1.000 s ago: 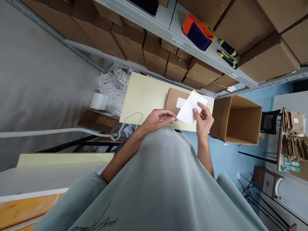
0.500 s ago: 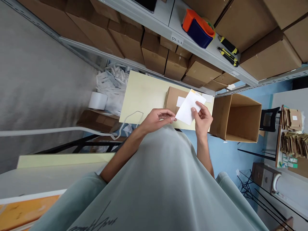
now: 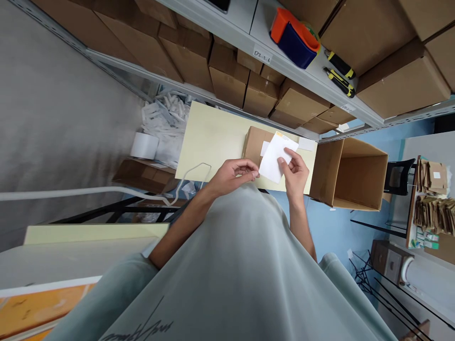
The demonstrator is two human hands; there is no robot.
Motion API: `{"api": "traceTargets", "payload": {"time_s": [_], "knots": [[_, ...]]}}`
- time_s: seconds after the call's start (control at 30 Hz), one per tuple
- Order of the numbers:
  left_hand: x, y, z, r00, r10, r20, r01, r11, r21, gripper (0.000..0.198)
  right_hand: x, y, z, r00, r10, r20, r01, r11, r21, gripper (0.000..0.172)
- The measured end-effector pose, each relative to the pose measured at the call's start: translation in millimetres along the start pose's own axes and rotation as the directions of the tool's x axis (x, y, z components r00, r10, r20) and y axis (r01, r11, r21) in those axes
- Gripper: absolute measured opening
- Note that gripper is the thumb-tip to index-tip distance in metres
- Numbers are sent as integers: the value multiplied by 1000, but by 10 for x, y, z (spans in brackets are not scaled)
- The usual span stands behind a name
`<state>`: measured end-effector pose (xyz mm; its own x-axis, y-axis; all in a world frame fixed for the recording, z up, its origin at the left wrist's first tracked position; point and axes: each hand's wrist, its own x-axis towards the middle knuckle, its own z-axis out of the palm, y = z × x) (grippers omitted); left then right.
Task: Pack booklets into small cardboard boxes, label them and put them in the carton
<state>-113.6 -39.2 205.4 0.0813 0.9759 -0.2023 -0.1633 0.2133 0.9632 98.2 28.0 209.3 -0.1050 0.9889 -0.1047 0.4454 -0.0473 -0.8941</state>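
Note:
My right hand (image 3: 295,174) grips a white label sheet (image 3: 274,152) with a small orange mark at its top edge, holding it in front of my chest. My left hand (image 3: 234,174) pinches at the sheet's lower left corner, fingers curled together. Just beyond the sheet, a small brown cardboard box (image 3: 256,142) with a white label on top lies on a pale yellow table (image 3: 213,142).
A large open cardboard box (image 3: 350,173) stands on its side right of the table. Metal shelving (image 3: 284,71) above holds many brown boxes, an orange and blue tape dispenser (image 3: 294,38) and two yellow-black cutters (image 3: 339,76). White paper scraps (image 3: 161,121) and a paper roll (image 3: 144,146) lie left.
The sheet and my right hand have shifted slightly left and closer to the box; my left hand stays pinched at the sheet's corner.

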Motion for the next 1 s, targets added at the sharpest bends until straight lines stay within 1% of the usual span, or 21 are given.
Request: {"api": "traceTargets", "payload": {"time_s": [0.07,0.13,0.17,0.2,0.27,0.33,0.37,0.5,0.63,0.73,0.9,1.0], "knots": [[10,-18,13,1000,4,-15,-4,1000,3,30,20,90,48,996,16,93,-12,999,-42,53],[21,-33,24,999,4,-36,-3,1000,17,29,1,128,70,992,1,124,14,993,-117,50],[25,-40,30,999,7,-47,-5,1000,29,29,-26,119,68,992,-19,123,37,989,-143,44],[27,-45,35,998,12,-55,-10,999,43,27,-62,90,57,991,-43,126,62,987,-149,36],[29,-54,47,998,30,-60,-25,997,69,24,-146,-10,23,981,-88,173,107,989,-103,23],[28,-63,59,998,41,-50,-37,996,86,21,-217,-125,-2,962,-113,248,130,990,-51,19],[29,-68,65,998,44,-45,-40,995,93,20,-242,-173,-3,957,-118,266,134,990,-42,18],[45,-88,85,998,44,-52,-38,992,124,18,-265,-243,51,960,-134,246,148,988,-41,16],[67,-101,100,997,39,-62,-28,984,175,18,-241,-198,100,962,-153,225,167,985,-45,12],[78,-119,110,997,41,-58,-30,982,189,19,-235,-174,106,964,-158,216,171,984,-46,13],[95,-151,109,998,43,-42,-35,982,188,20,-213,-179,101,956,-149,253,152,988,5,10],[106,-144,95,999,36,-38,-28,982,185,23,-180,-172,105,958,-131,254,136,991,-2,11]]}}
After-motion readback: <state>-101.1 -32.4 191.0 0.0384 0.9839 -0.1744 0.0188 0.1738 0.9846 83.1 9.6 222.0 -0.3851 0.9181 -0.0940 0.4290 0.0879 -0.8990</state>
